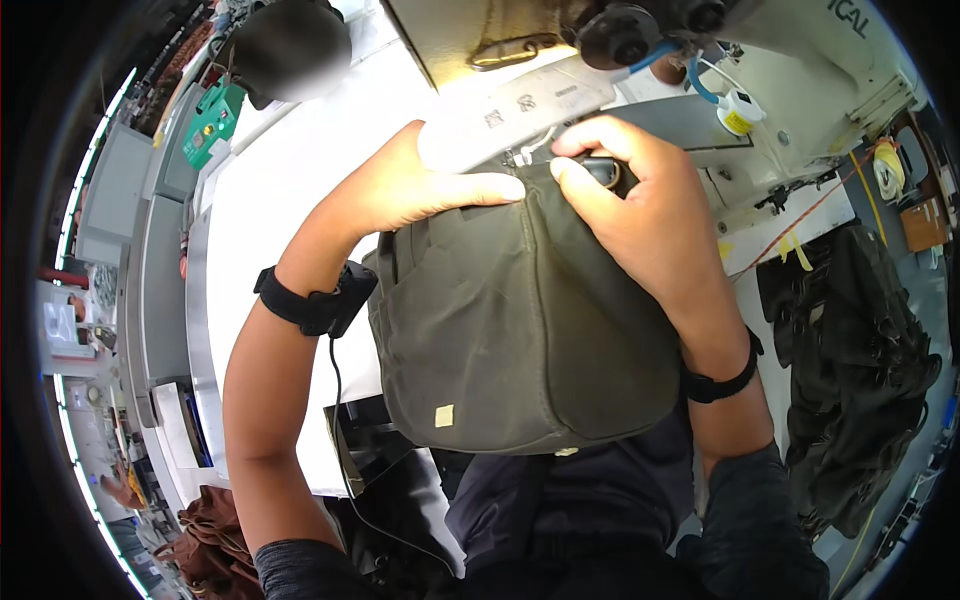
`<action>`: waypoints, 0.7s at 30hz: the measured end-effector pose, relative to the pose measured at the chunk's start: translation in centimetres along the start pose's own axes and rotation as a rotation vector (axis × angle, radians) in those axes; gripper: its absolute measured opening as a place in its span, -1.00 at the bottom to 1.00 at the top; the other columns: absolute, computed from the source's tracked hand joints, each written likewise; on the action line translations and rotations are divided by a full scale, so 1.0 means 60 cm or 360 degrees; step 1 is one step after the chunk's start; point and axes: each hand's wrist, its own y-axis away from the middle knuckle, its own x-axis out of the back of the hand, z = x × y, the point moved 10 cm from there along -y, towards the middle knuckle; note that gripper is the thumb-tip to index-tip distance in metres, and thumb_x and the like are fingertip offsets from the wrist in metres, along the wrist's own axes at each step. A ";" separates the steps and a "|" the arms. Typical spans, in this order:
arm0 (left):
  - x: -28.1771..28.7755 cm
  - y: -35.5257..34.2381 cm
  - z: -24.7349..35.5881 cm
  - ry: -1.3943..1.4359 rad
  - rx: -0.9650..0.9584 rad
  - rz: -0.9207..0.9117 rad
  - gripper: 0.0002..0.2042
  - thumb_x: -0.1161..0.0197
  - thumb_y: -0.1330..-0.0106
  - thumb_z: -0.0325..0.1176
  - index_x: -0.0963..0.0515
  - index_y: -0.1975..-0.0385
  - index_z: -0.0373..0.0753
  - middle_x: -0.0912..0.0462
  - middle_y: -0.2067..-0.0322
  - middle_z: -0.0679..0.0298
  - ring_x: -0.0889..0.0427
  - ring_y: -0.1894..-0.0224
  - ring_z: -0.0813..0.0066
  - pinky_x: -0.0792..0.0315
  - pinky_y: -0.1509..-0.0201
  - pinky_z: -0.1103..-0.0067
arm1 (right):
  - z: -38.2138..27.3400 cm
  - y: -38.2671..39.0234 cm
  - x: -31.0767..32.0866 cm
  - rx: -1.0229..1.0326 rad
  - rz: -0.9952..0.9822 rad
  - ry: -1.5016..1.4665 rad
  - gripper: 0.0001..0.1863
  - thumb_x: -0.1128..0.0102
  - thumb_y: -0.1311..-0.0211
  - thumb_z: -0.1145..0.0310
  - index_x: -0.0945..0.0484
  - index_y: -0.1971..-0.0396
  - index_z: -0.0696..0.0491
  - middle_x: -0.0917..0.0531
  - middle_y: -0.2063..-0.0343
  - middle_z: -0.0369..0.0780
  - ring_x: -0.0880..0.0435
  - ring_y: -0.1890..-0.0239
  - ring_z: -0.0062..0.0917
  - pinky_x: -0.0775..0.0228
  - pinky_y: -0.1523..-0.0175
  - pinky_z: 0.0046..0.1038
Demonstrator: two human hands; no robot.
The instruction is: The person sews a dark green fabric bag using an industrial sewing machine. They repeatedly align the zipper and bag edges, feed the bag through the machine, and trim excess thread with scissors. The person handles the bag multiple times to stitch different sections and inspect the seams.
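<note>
An olive-green fabric bag [460,310] hangs down in front of my body, its top edge up against the sewing machine's pale arm [530,105]. A raised seam runs down it, and a small cream patch [444,416] sits low on its left. My left hand [440,190] grips the top left edge, thumb along the near side, fingers hidden behind. At the top right, my right hand [640,195] is curled closed by the seam. Between its thumb and fingers shows a small black rounded piece [603,170]; its kind is unclear.
The white worktable [290,190] stretches to the left and back. A person [290,50] is at the far side, near a green box [213,125]. A pile of dark fabric pieces [850,370] hangs at right. Brown fabric [210,530] lies lower left. A cable [350,480] trails from my left wrist strap.
</note>
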 end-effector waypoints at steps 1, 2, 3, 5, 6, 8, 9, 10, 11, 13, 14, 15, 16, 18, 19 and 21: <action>0.002 0.005 0.004 0.0021 0.0067 0.0001 -0.53 -0.62 -0.25 -0.23 -0.69 -0.07 -0.35 -0.77 0.19 0.34 -0.63 0.15 0.64 -0.56 -0.01 0.58 | -0.001 -0.002 0.000 0.0022 0.0007 0.0027 -0.84 -0.32 -0.28 0.36 -0.66 0.21 0.08 -0.76 0.38 -0.15 -0.71 0.39 -0.26 -0.51 0.23 -0.30; 0.007 0.007 0.002 -0.0051 0.0118 0.0008 -0.56 -0.62 -0.25 -0.23 -0.71 -0.03 -0.36 -0.77 0.22 0.36 -0.62 0.17 0.65 -0.56 0.01 0.59 | -0.004 -0.002 -0.001 0.0044 0.0015 0.0055 -0.85 -0.32 -0.27 0.37 -0.66 0.21 0.07 -0.76 0.38 -0.14 -0.72 0.39 -0.25 -0.51 0.24 -0.30; 0.009 0.003 0.011 -0.0061 0.0044 0.0020 -0.58 -0.62 -0.25 -0.23 -0.73 0.00 -0.35 -0.77 0.25 0.36 -0.62 0.19 0.67 -0.56 0.03 0.60 | -0.007 -0.003 0.001 0.0066 0.0033 0.0094 -0.86 -0.32 -0.27 0.37 -0.67 0.22 0.07 -0.76 0.39 -0.14 -0.72 0.38 -0.24 -0.51 0.24 -0.30; 0.011 -0.003 0.025 -0.0082 -0.0093 0.0037 -0.63 -0.63 -0.24 -0.25 -0.76 0.07 -0.35 -0.77 0.30 0.38 -0.62 0.24 0.70 -0.56 0.06 0.61 | -0.012 -0.003 0.004 0.0101 0.0084 0.0178 -0.88 -0.32 -0.27 0.37 -0.66 0.25 0.05 -0.76 0.38 -0.15 -0.72 0.36 -0.20 -0.49 0.23 -0.27; 0.012 -0.002 0.027 -0.0085 -0.0263 0.0060 -0.64 -0.63 -0.24 -0.27 -0.76 0.06 -0.34 -0.77 0.29 0.38 -0.62 0.25 0.71 -0.56 0.06 0.62 | -0.017 -0.002 0.002 0.0125 0.0098 0.0204 -0.89 -0.31 -0.27 0.36 -0.66 0.26 0.04 -0.76 0.38 -0.15 -0.72 0.36 -0.19 -0.48 0.22 -0.26; 0.013 -0.002 0.030 -0.0169 -0.0646 0.0096 -0.66 -0.62 -0.26 -0.31 -0.77 0.03 -0.32 -0.78 0.28 0.38 -0.62 0.26 0.73 -0.56 0.08 0.63 | -0.027 -0.003 -0.003 0.0186 0.0103 0.0281 -0.91 -0.30 -0.28 0.36 -0.66 0.28 0.02 -0.76 0.37 -0.17 -0.71 0.33 -0.17 -0.44 0.19 -0.23; 0.011 0.001 0.038 -0.0208 -0.0839 0.0119 -0.67 -0.61 -0.27 -0.33 -0.77 0.02 -0.30 -0.78 0.28 0.39 -0.62 0.27 0.74 -0.56 0.09 0.64 | -0.030 -0.002 -0.002 0.0211 0.0108 0.0326 -0.92 -0.30 -0.28 0.35 -0.66 0.29 0.01 -0.76 0.37 -0.18 -0.70 0.31 -0.17 -0.42 0.18 -0.22; 0.012 -0.004 0.029 -0.0144 -0.0815 0.0106 -0.68 -0.60 -0.28 -0.34 -0.77 0.02 -0.30 -0.78 0.27 0.39 -0.62 0.27 0.74 -0.56 0.10 0.64 | -0.028 -0.002 -0.005 0.0184 0.0079 0.0325 -0.93 -0.29 -0.30 0.34 -0.66 0.29 -0.02 -0.75 0.36 -0.22 -0.70 0.29 -0.19 -0.37 0.14 -0.20; 0.015 -0.007 0.021 -0.0179 -0.0783 0.0097 -0.68 -0.60 -0.28 -0.34 -0.77 0.02 -0.30 -0.78 0.28 0.39 -0.61 0.28 0.74 -0.55 0.12 0.65 | -0.028 -0.005 -0.004 0.0179 0.0079 0.0316 -0.93 -0.29 -0.30 0.34 -0.66 0.29 -0.02 -0.75 0.36 -0.22 -0.70 0.29 -0.20 -0.37 0.14 -0.21; 0.016 -0.012 0.010 -0.0336 -0.0703 0.0082 -0.68 -0.60 -0.28 -0.34 -0.77 0.02 -0.30 -0.76 0.30 0.40 -0.59 0.30 0.74 -0.52 0.18 0.67 | -0.026 -0.007 -0.005 0.0150 0.0073 0.0303 -0.94 -0.29 -0.29 0.34 -0.66 0.29 -0.03 -0.75 0.36 -0.23 -0.70 0.29 -0.21 -0.36 0.13 -0.21; 0.018 -0.015 0.006 -0.0360 -0.0663 0.0081 -0.67 -0.61 -0.27 -0.33 -0.77 0.02 -0.30 -0.75 0.31 0.41 -0.57 0.32 0.74 -0.50 0.21 0.67 | -0.026 -0.009 -0.004 0.0156 0.0079 0.0289 -0.94 -0.29 -0.29 0.34 -0.66 0.30 -0.03 -0.75 0.37 -0.23 -0.70 0.29 -0.21 -0.36 0.13 -0.21; 0.017 -0.017 0.001 -0.0381 -0.0624 0.0076 -0.67 -0.61 -0.26 -0.33 -0.77 0.02 -0.30 -0.74 0.33 0.42 -0.56 0.34 0.74 -0.47 0.24 0.68 | -0.024 -0.008 -0.004 0.0158 0.0076 0.0281 -0.94 -0.29 -0.29 0.34 -0.66 0.30 -0.03 -0.74 0.37 -0.23 -0.70 0.30 -0.21 -0.36 0.13 -0.21; 0.018 -0.019 -0.002 -0.0298 -0.0591 0.0074 -0.66 -0.62 -0.25 -0.32 -0.77 0.03 -0.29 -0.72 0.35 0.43 -0.53 0.36 0.74 -0.44 0.27 0.68 | -0.022 -0.008 -0.004 0.0159 0.0072 0.0273 -0.94 -0.29 -0.29 0.33 -0.66 0.30 -0.03 -0.74 0.38 -0.23 -0.69 0.30 -0.22 -0.36 0.13 -0.20; 0.019 -0.021 -0.003 -0.0177 -0.0494 0.0080 -0.63 -0.65 -0.21 -0.27 -0.77 0.04 -0.30 -0.69 0.37 0.45 -0.52 0.35 0.72 -0.44 0.26 0.64 | -0.019 -0.008 -0.007 0.0159 0.0074 0.0290 -0.94 -0.29 -0.29 0.33 -0.66 0.30 -0.03 -0.74 0.37 -0.23 -0.69 0.31 -0.21 -0.35 0.13 -0.21; 0.018 -0.022 -0.003 -0.0116 -0.0445 0.0083 -0.61 -0.66 -0.19 -0.25 -0.77 0.05 -0.30 -0.68 0.38 0.46 -0.51 0.35 0.71 -0.43 0.26 0.63 | -0.017 -0.007 -0.007 0.0158 0.0075 0.0298 -0.94 -0.29 -0.29 0.33 -0.66 0.31 -0.03 -0.74 0.37 -0.23 -0.69 0.31 -0.21 -0.35 0.13 -0.21; 0.023 -0.020 -0.009 -0.0132 -0.0291 0.0053 -0.59 -0.67 -0.17 -0.23 -0.77 0.05 -0.30 -0.71 0.35 0.43 -0.55 0.30 0.69 -0.48 0.18 0.62 | -0.016 -0.006 -0.009 0.0143 0.0060 0.0285 -0.94 -0.29 -0.29 0.33 -0.66 0.32 -0.03 -0.74 0.38 -0.23 -0.69 0.32 -0.21 -0.36 0.14 -0.20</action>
